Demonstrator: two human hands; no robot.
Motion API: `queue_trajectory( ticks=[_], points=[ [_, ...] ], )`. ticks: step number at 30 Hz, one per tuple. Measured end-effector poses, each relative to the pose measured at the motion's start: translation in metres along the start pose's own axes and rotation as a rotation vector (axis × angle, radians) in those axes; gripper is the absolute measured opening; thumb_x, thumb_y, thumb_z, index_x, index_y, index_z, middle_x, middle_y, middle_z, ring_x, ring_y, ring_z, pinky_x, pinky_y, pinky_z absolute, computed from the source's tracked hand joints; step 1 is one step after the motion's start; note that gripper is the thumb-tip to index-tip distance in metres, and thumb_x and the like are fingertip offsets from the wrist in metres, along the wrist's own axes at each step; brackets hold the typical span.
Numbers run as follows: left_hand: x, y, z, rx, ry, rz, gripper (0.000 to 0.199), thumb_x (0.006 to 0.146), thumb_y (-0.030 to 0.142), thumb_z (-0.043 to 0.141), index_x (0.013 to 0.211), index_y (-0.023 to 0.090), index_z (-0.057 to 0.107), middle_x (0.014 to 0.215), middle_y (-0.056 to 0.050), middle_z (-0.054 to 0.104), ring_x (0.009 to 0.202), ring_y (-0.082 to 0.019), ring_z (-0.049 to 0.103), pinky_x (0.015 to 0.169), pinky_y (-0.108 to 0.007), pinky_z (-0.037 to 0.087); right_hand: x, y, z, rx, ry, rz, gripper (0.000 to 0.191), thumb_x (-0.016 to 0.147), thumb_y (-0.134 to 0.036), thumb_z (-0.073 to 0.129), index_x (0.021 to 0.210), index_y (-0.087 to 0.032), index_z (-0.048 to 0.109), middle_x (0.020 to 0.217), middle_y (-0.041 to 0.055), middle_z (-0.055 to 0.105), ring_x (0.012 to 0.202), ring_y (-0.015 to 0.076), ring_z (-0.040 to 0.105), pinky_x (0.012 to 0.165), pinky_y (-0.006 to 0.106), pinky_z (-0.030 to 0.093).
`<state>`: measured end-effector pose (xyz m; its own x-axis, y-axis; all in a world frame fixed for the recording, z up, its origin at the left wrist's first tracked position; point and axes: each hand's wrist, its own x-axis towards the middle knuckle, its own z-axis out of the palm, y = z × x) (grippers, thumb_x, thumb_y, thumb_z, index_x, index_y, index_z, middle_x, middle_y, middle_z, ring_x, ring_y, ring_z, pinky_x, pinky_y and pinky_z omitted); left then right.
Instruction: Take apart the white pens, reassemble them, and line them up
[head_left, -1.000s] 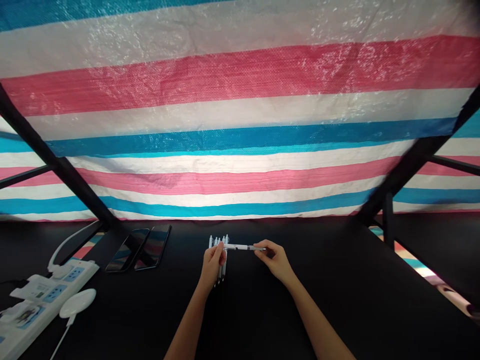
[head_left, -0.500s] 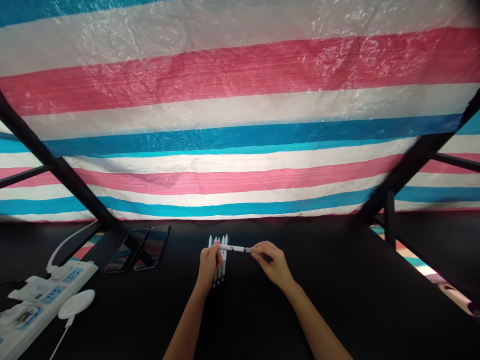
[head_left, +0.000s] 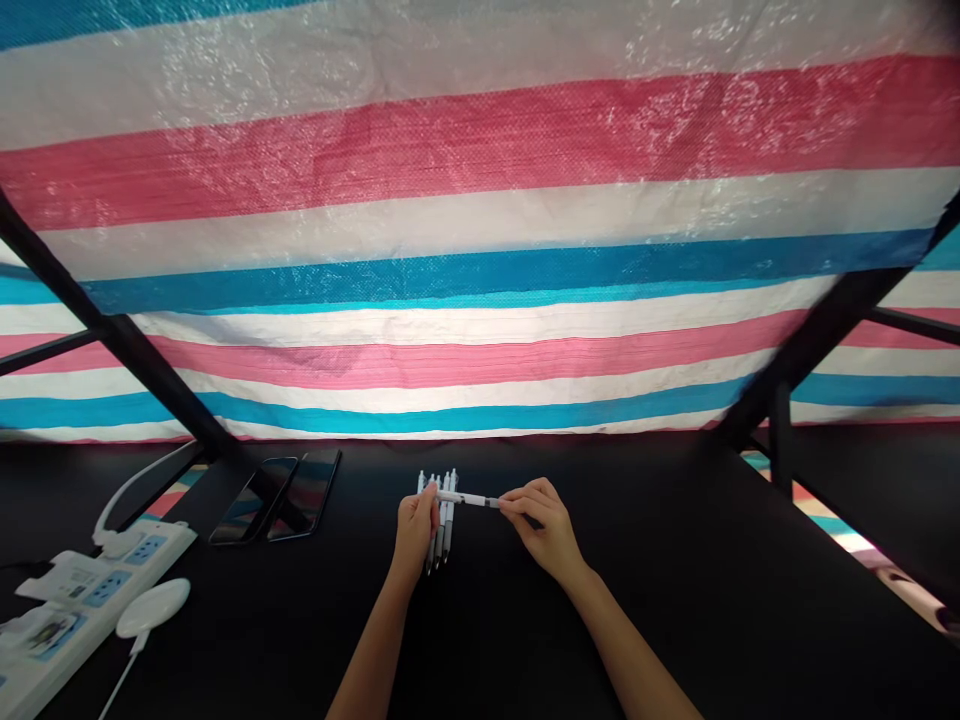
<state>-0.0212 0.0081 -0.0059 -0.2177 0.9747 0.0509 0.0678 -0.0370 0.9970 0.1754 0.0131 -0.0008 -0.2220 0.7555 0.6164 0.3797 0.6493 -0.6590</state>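
A white pen point(head_left: 471, 499) is held level above the black table between my two hands. My left hand point(head_left: 415, 530) is closed on its left end, thumb on top. At the grey right end, the thumb and fingertips of my right hand point(head_left: 545, 525) pinch the tip. Several white pens point(head_left: 448, 530) lie side by side on the table, just behind and to the right of my left hand, which partly hides them.
Two dark phones point(head_left: 306, 495) lie left of the pens. A white power strip point(head_left: 112, 590) with plugs and a round white charger point(head_left: 154, 607) fill the left side. Black frame bars point(head_left: 169, 385) and a striped sheet point(head_left: 480, 365) stand behind the table point(head_left: 675, 580).
Both hands and the held pen have shifted very slightly to the left. The pens on the table have not moved.
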Motion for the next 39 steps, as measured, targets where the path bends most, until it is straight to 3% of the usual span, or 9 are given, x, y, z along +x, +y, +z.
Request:
queue_trajectory(
  ticks=[7,10,15,19,22,27,31,39],
  points=[
    [0.001,-0.003,-0.002,0.001,0.0,0.003,0.059,0.084,0.046,0.039,0.032,0.02,0.032,0.03,0.004,0.026,0.032,-0.008,0.025,0.041,-0.024,0.026,0.0,0.0,0.001,0.026,-0.009,-0.005,0.013,0.084,-0.027,0.056,0.08,-0.027,0.069,0.081,0.0058,0.069,0.076,0.0215,0.054,0.067,0.038,0.047],
    [0.001,-0.001,-0.004,0.004,-0.01,0.027,0.058,0.084,0.047,0.038,0.032,0.021,0.033,0.032,0.004,0.027,0.033,-0.008,0.025,0.043,-0.025,0.029,-0.001,0.001,0.0,0.08,-0.071,0.088,0.012,0.082,-0.031,0.058,0.087,-0.024,0.067,0.08,0.0063,0.066,0.071,0.0192,0.056,0.066,0.034,0.047],
    [-0.002,0.004,-0.001,0.058,-0.029,0.092,0.054,0.083,0.047,0.039,0.037,0.02,0.04,0.036,0.001,0.037,0.039,-0.01,0.035,0.047,-0.025,0.031,0.0,0.002,-0.002,0.162,-0.195,0.294,0.03,0.083,-0.04,0.055,0.104,-0.021,0.061,0.075,0.0025,0.064,0.062,0.0145,0.055,0.058,0.026,0.044],
    [-0.005,0.006,0.003,0.089,-0.042,0.104,0.051,0.082,0.047,0.041,0.039,0.019,0.045,0.037,0.001,0.039,0.04,-0.011,0.036,0.048,-0.025,0.03,0.002,-0.001,-0.002,0.197,-0.287,0.359,0.035,0.09,-0.042,0.041,0.088,-0.019,0.067,0.063,0.0014,0.064,0.058,0.0142,0.054,0.055,0.025,0.04],
    [-0.006,0.006,0.004,0.085,-0.037,0.108,0.051,0.082,0.047,0.042,0.04,0.019,0.045,0.038,0.001,0.04,0.04,-0.011,0.037,0.048,-0.025,0.03,0.003,-0.003,-0.001,0.199,-0.316,0.35,0.039,0.089,-0.044,0.043,0.071,-0.019,0.067,0.06,0.001,0.063,0.056,0.0144,0.054,0.054,0.024,0.039],
    [-0.004,0.006,0.002,0.086,0.005,0.105,0.052,0.082,0.048,0.041,0.038,0.019,0.042,0.037,0.002,0.038,0.04,-0.01,0.036,0.047,-0.025,0.03,0.004,0.0,-0.001,0.231,-0.283,0.354,0.026,0.083,-0.042,0.054,0.086,-0.02,0.067,0.066,0.0013,0.065,0.063,0.0161,0.058,0.057,0.025,0.042],
    [-0.001,0.005,-0.003,0.036,0.028,0.097,0.053,0.084,0.045,0.038,0.037,0.02,0.038,0.036,0.003,0.036,0.038,-0.01,0.034,0.047,-0.024,0.031,0.004,0.004,-0.004,0.213,-0.212,0.34,0.023,0.081,-0.04,0.056,0.087,-0.021,0.066,0.079,0.0032,0.066,0.07,0.0173,0.059,0.062,0.026,0.045],
    [0.002,0.002,-0.01,-0.006,0.05,0.081,0.053,0.085,0.042,0.037,0.037,0.021,0.036,0.036,0.003,0.034,0.037,-0.01,0.031,0.048,-0.026,0.031,0.003,0.014,-0.011,0.175,-0.163,0.355,0.022,0.081,-0.037,0.056,0.091,-0.02,0.067,0.085,0.0047,0.066,0.072,0.0172,0.058,0.061,0.027,0.045]
  ],
)
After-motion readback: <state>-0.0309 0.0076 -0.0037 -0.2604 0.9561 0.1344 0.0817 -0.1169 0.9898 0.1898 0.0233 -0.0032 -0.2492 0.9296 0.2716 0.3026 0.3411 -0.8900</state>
